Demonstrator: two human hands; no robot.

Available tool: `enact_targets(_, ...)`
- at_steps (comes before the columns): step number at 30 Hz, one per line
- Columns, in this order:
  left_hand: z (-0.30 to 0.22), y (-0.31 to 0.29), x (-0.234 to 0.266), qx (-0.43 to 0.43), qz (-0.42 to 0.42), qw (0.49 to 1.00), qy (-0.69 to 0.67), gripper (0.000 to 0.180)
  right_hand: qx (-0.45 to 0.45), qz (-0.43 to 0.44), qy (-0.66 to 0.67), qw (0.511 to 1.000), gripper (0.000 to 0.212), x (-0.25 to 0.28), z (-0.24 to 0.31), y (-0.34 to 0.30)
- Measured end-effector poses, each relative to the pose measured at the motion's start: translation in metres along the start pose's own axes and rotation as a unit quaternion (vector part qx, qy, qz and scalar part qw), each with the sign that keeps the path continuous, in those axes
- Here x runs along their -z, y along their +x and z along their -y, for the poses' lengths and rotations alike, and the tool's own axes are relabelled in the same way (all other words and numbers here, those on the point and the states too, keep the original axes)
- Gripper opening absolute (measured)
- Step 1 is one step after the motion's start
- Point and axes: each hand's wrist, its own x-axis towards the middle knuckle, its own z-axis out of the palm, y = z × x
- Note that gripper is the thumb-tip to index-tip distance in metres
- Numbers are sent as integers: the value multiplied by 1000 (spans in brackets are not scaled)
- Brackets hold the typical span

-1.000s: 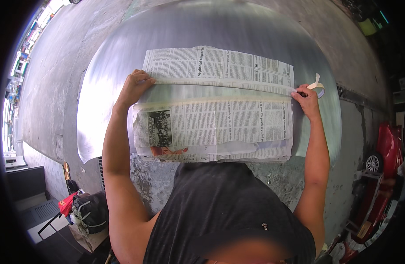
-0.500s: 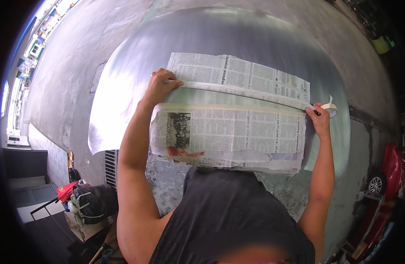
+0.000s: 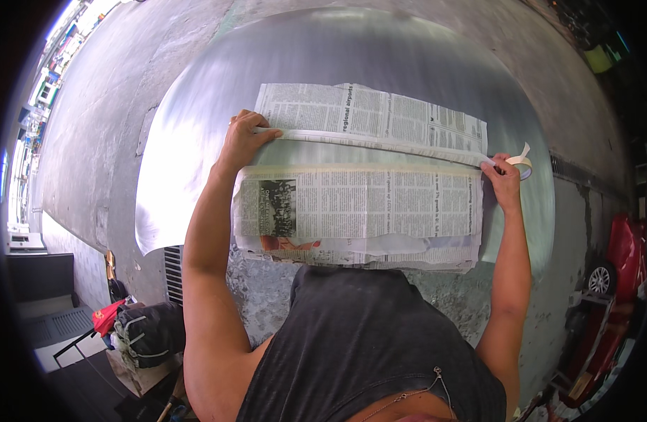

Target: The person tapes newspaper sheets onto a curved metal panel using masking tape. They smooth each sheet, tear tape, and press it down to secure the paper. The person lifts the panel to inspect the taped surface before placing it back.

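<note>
A long newspaper sheet point(image 3: 387, 116) lies across a shiny curved metal panel point(image 3: 379, 49), with a narrow folded strip along its near edge. At the left end of that strip, my left hand point(image 3: 240, 142) pinches the paper between thumb and fingers. My right hand point(image 3: 505, 181) is closed on the strip's other end. Against the right fingers is a roll of cream masking tape point(image 3: 525, 162), a loose tail sticking up from it. Closer to my body, layered newspaper point(image 3: 387, 204) covers the panel's near part, its top edge bordered by a pale tape-like band.
Concrete floor point(image 3: 112, 133) surrounds the panel. A drain grate point(image 3: 173, 274) runs at the left, near a dark bag point(image 3: 151, 334) on a box. To the right stands a red car point(image 3: 622, 260), with a metal frame in front of it.
Both hands keep their pinch on the strip's ends. The sheet and panel appear slightly farther left in view. The tape roll has tilted a little beside my right fingers.
</note>
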Motion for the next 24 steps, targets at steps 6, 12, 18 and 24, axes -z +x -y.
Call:
enact_targets(6, -1, -3, -1, 8, -11, 1000, 4, 30, 40, 22, 39, 998, 21, 0, 12, -9)
enact_targets(12, -1, -2, -1, 14, -8, 1000, 7, 30, 77, 20, 28, 996, 20, 3, 1, -6)
enact_targets(18, 7, -3, 1, -55, -18, 998, 16, 25, 24, -19, -4, 1000, 17, -1, 3, -7)
enact_targets(24, 15, -17, 9, -105, -18, 994, 10, 15, 34, -21, -65, 997, 18, 0, 13, -5)
